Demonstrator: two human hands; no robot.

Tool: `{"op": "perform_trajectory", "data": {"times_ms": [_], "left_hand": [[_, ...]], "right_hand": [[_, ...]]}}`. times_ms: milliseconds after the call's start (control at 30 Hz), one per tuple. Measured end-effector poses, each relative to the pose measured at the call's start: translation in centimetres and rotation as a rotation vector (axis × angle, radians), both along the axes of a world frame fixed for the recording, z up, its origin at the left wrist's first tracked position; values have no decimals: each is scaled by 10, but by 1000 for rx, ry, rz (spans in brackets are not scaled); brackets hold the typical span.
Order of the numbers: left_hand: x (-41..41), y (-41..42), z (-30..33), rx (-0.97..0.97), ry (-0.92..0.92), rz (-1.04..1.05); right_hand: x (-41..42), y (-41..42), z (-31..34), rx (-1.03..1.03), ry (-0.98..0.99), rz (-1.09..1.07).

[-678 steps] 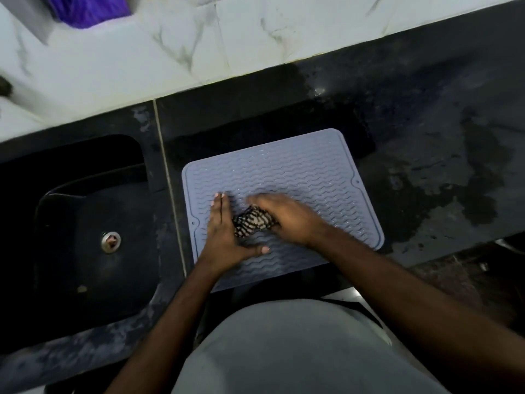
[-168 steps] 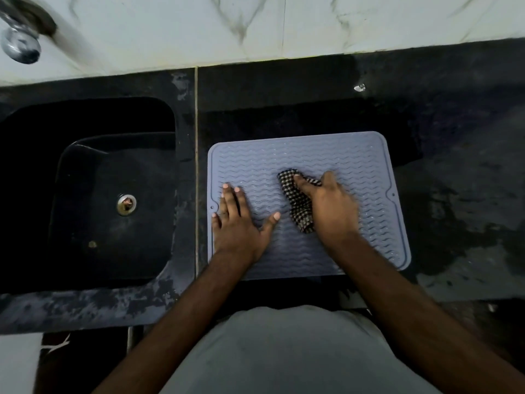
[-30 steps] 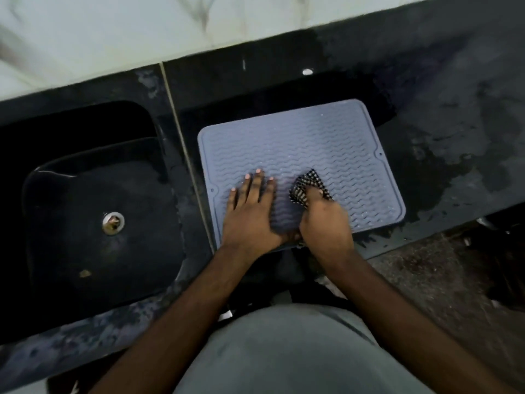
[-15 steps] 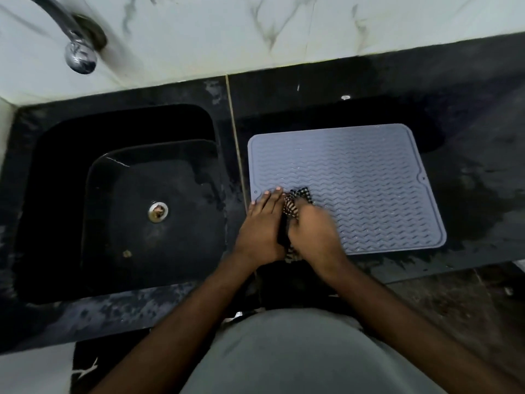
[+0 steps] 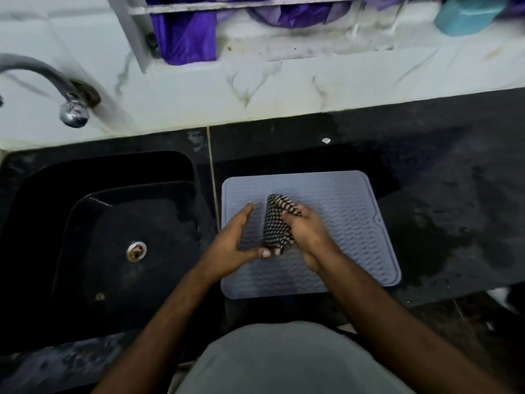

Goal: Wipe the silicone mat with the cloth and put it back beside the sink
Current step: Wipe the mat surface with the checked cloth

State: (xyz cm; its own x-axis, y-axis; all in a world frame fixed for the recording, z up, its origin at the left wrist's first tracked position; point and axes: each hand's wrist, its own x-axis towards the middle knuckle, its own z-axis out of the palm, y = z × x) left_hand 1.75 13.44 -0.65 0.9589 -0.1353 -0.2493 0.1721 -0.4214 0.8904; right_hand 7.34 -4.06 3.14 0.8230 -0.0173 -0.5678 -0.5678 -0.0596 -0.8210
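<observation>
One mat (image 5: 335, 223), one cloth (image 5: 275, 223), one sink (image 5: 113, 237), one tap (image 5: 56, 86), one blue container (image 5: 468, 12), and two hands: left (image 5: 235, 243), right (image 5: 306, 231).

Bare forearms, no sleeves in view, plain grey top (image 5: 287, 362)

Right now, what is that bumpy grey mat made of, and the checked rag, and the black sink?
The mat looks like soft silicone: matte grey-blue, moulded wavy ridges, rounded corners. The cloth looks like woven fabric, checked black and white, bunched in folds in the right hand. The sink seems stone or a stone-like composite: dark, slightly glossy, with pale glints; hard to say which.
</observation>
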Motion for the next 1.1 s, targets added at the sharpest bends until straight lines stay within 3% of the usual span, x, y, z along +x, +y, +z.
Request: {"op": "perform_trajectory", "data": {"times_ms": [233,433,533,833,1000,1100], "left_hand": [[46,-59,-2,363,-89,-171],[65,-100,-24,740,-31,-325],[62,-105,-30,828,-29,-308],[62,-104,-35,812,-3,-269],[65,-94,-30,729,-26,-286],[63,-73,-13,806,-39,-103]], "right_hand": [[70,-97,26,-363,-177,-54],[114,-151,12,-1071,-293,277],[124,-140,-7,-1088,-245,440],[111,-13,-23,-1201,-472,848],[108,12,-20,-1131,-500,906],[112,2,-21,-1128,-487,865]]}}
